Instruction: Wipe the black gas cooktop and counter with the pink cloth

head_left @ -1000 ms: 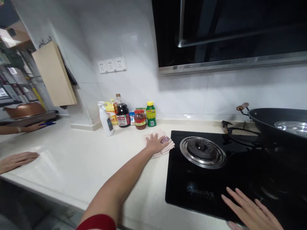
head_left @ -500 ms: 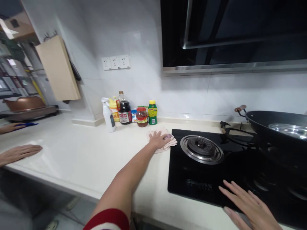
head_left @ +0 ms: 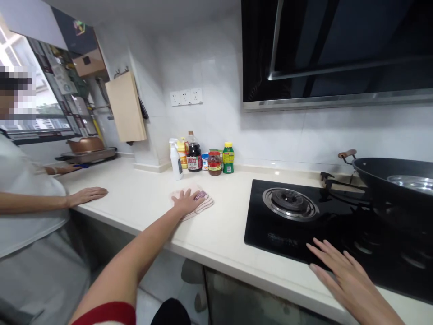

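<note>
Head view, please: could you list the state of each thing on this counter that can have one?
Left hand: flat, pressing on the cloth.
Cloth: folded, lying on the countertop.
Right hand: open, flat on the stove's front edge.
Stove: near burner bare, no flame visible.
Wok: sitting on the far burner.
Condiment bottles: upright, capped.
Cutting board: hanging on the wall.

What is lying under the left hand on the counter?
Under the left hand lies a folded pinkish cloth, flat on the pale counter. Its edges show around the spread fingers; the part beneath the palm is covered.
</note>
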Available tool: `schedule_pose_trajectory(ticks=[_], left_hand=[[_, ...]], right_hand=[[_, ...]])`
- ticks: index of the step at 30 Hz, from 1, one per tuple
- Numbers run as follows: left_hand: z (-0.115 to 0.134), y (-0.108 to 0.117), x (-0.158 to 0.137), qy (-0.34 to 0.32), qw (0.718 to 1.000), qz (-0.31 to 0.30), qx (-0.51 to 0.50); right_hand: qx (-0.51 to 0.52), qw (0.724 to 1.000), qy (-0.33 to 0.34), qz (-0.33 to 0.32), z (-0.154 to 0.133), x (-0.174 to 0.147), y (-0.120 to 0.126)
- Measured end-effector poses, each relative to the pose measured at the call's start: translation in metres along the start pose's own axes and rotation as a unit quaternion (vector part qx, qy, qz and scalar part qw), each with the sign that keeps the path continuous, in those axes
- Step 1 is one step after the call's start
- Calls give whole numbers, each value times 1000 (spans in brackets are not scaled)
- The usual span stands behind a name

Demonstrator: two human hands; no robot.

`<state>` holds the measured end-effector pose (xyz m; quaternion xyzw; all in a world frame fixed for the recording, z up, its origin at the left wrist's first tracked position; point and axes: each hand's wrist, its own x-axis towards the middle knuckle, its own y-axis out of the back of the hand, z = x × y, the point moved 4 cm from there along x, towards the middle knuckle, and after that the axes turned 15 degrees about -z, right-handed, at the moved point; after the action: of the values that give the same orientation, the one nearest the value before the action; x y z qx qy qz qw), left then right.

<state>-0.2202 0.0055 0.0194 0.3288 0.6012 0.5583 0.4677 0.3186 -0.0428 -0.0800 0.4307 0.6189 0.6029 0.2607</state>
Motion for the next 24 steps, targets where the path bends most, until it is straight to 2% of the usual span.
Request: schedule_pose_trajectory(ticks=[2,5,11,13,17,21,24], left_hand=[[-8,-7,-27,-7,1000,-5,13],[-6,-18,-68,-35,999,-19,30],[34,-35,-145,-130,990,-29,43],[54,-43,-167,-170,984,1,42],[95,-70,-204,-237,966,99,35],[137,-99,-229,-310,933,185,7],[168,-113,-238,-339,916,214,-12]], right_hand=[[10,1000,-4,5,-1,0,2],[20,1000,-3,5,-4,0,7],[27,1000,-11,-11,-9,0,14],[30,999,-14,-18,-9,1,14],[32,999,-12,-9,-8,2,10],[54,999,-6,3,-4,3,11],[98,992,-19,71,-13,0,33]])
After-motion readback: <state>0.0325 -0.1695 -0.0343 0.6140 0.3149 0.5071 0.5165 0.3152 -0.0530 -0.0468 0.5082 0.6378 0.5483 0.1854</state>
